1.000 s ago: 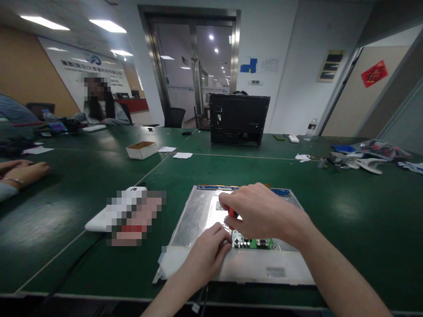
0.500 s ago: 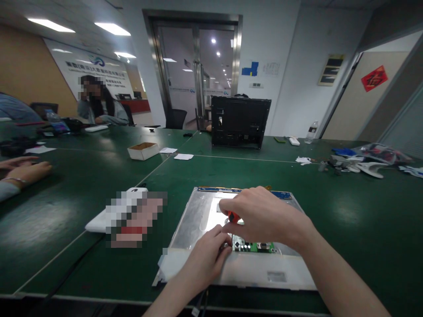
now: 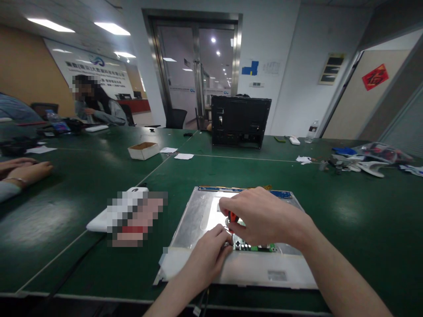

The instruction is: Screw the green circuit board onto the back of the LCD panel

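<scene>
A flat silver panel [image 3: 191, 215] lies on the green table, with a blue strip along its far edge and a green circuit board [image 3: 254, 247] near its middle. My right hand [image 3: 264, 215] is closed round the red and black handle of a screwdriver [image 3: 233, 216], whose shaft points down at the board's left end. Close beside that tip, the fingers of my left hand [image 3: 209, 253] are pressed together; what they hold, if anything, is hidden.
A white device [image 3: 102, 218] with a cable lies to the left. Farther back are an open box [image 3: 143, 151], papers and a black monitor housing [image 3: 241, 121]. Another person's hands [image 3: 28, 171] rest at the left edge. Plastic bags and scraps [image 3: 373, 160] lie at right.
My right hand has shifted very slightly, with more of the screwdriver showing. The seated person at the back left has lowered a hand from the head. My left hand looks almost unmoved.
</scene>
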`<state>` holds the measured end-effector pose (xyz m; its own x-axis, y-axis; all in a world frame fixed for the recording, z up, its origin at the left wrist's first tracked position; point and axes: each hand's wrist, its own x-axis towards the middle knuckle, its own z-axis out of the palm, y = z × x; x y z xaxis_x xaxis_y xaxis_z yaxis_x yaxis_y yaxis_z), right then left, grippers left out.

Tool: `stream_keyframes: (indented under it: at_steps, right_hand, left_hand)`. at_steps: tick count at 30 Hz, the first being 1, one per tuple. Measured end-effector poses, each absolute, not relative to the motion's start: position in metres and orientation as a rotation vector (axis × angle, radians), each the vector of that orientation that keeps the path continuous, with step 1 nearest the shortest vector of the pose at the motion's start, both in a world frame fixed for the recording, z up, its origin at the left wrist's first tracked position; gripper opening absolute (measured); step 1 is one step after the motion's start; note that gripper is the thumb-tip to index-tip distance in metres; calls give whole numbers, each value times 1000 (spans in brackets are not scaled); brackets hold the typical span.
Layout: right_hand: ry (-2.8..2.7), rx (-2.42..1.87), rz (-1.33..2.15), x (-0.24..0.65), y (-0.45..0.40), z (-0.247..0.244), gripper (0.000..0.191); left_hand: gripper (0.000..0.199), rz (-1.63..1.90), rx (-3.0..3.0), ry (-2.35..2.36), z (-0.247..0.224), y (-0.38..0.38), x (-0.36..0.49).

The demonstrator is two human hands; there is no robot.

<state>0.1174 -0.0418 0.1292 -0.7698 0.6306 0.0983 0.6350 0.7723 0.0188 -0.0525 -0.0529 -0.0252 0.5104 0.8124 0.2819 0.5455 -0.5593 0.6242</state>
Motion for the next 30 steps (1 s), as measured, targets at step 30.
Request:
stream_keyframes:
  at_steps: [30]
  right_hand:
    - [-2772, -1149, -117, 117, -39, 128, 13]
  left_hand:
    - [15, 736, 2280, 1127, -25, -53, -53]
